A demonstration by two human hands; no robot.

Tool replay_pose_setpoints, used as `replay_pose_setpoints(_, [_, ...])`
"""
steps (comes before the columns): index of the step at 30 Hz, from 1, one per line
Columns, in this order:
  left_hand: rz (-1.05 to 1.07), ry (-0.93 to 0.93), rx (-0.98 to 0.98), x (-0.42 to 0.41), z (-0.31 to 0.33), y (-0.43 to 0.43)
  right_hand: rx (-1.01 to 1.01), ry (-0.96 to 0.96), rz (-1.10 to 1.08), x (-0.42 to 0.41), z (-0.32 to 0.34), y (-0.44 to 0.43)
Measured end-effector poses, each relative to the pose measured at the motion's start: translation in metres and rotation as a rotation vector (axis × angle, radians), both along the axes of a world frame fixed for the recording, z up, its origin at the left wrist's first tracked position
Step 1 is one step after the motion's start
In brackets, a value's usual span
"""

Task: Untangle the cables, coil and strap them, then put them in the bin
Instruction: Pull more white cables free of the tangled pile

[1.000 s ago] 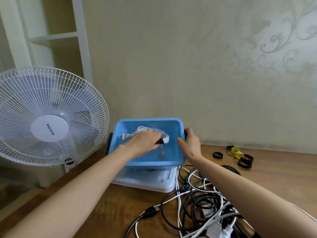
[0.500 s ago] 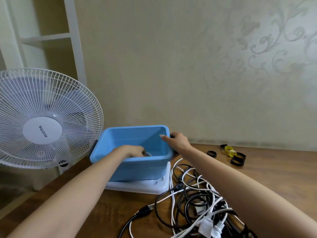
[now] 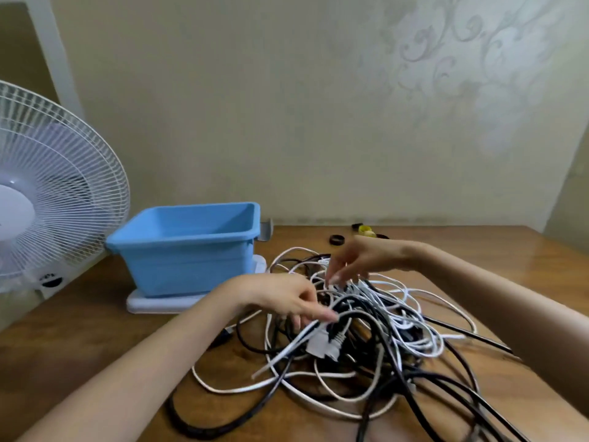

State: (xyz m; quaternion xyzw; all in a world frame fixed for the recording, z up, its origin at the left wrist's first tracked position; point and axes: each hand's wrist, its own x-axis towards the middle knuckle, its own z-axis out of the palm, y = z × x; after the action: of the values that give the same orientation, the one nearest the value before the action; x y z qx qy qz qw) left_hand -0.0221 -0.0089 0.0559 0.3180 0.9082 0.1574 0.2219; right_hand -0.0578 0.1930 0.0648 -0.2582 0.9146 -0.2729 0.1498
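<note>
A tangle of black and white cables lies on the wooden table, right of the blue bin. The bin's inside is hidden from this angle. My left hand reaches over the near left of the tangle, fingers stretched out and touching a black cable above a white plug. My right hand hangs over the far side of the pile, its spread fingertips on white cable. Neither hand plainly grips anything.
The bin stands on a white lid. A white fan stands close on the left of it. Black strap rings and a yellow one lie at the back by the wall.
Both hands have left the bin and moved right and nearer, onto the cable tangle. The left hand no longer holds the coiled white cable. The view has swung right.
</note>
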Motion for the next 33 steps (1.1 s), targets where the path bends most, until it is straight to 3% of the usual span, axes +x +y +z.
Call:
replay_pose_setpoints(2, [-0.077,-0.002,-0.103,0.005,-0.006,0.003,-0.020,-0.035,0.034,0.017,0.000,0.015])
replay_pose_setpoints(4, [-0.074,-0.027,-0.049,0.005,-0.009,0.006,0.006,-0.010,0.051,0.027,-0.004,0.026])
replay_pose_setpoints(6, [0.005,-0.119,0.137,0.006,-0.005,0.009,0.069,0.069,0.027,0.034,-0.010,0.034])
replay_pose_setpoints(8, [0.090,-0.076,0.384,0.006,0.009,0.011,0.032,0.178,0.004,0.037,-0.013,0.035])
replay_pose_setpoints(12, [0.226,0.242,0.726,-0.006,0.037,0.017,-0.277,0.344,-0.177,0.037,0.006,0.044])
replay_pose_setpoints(15, [0.310,0.517,0.713,-0.025,0.036,0.018,-0.644,0.405,-0.342,0.033,0.033,0.053])
replay_pose_setpoints(18, [0.368,0.584,0.555,-0.040,0.025,0.023,-0.840,0.396,-0.279,0.034,0.054,0.057])
replay_pose_setpoints(20, [0.286,0.425,0.400,-0.044,0.016,0.030,-0.744,0.206,-0.142,0.035,0.056,0.059])
replay_pose_setpoints(22, [0.146,0.224,0.082,-0.040,0.009,0.035,-0.622,0.026,-0.130,0.032,0.046,0.061])
replay_pose_setpoints(24, [0.046,0.165,-0.307,-0.037,0.005,0.036,-0.419,0.163,-0.293,0.020,0.027,0.064])
replay_pose_setpoints(26, [0.068,0.404,-0.492,-0.036,0.006,0.038,-0.009,0.355,-0.405,0.008,0.006,0.068])
replay_pose_setpoints(27, [0.127,0.582,-0.466,-0.037,0.006,0.039,0.154,0.305,-0.392,0.006,-0.005,0.067])
replay_pose_setpoints(29, [0.230,0.807,-0.203,-0.044,0.008,0.045,0.240,0.088,-0.343,0.005,-0.024,0.061])
replay_pose_setpoints(31, [0.227,0.750,0.147,-0.055,0.008,0.054,0.176,0.018,-0.367,0.007,-0.031,0.055])
replay_pose_setpoints(33, [0.126,0.647,0.228,-0.057,0.008,0.066,0.053,0.061,-0.437,0.005,-0.025,0.054])
